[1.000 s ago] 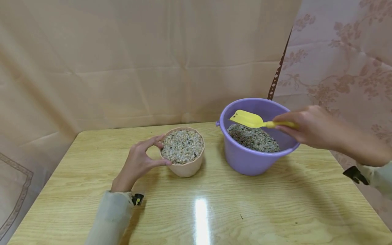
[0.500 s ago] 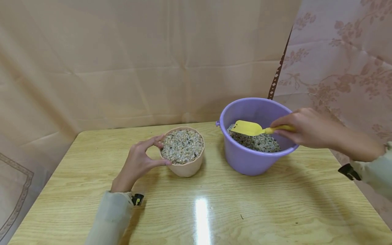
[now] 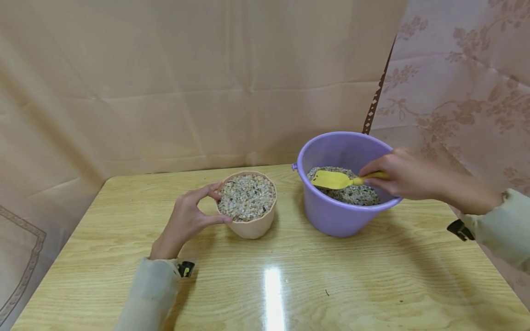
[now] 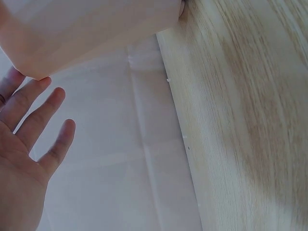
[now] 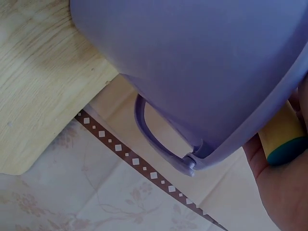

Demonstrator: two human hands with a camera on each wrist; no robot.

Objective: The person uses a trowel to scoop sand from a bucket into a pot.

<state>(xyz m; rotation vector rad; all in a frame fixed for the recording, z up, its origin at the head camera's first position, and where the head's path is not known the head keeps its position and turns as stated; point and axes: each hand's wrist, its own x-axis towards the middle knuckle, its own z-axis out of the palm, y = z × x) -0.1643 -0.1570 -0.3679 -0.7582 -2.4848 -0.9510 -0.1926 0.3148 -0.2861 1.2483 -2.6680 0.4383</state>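
Observation:
In the head view, my left hand (image 3: 185, 224) holds a peach plastic flowerpot (image 3: 256, 228) by its left side, thumb and fingertips at the rim. Coarse gravel (image 3: 247, 198) fills this pot nearly to the top. My right hand (image 3: 403, 177) reaches over the right rim of a purple bucket (image 3: 337, 221) and grips a yellow hand trowel (image 3: 331, 179) by its handle. The blade is down inside the bucket, close over the gravel (image 3: 358, 195) there. Seen from the right wrist, the trowel's handle end (image 5: 288, 149) is dark green, lying against the palm.
Both containers stand on a wood-grain table (image 3: 232, 285), near its back edge. Behind it hangs a beige curtain (image 3: 186, 92), with a flowered pink cloth (image 3: 468, 92) at the right. The bucket's purple handle (image 5: 156, 139) hangs down its outer side.
My right hand has lowered the trowel into the bucket, toward the gravel, and shifted slightly left. My left hand and the flowerpot have stayed in place.

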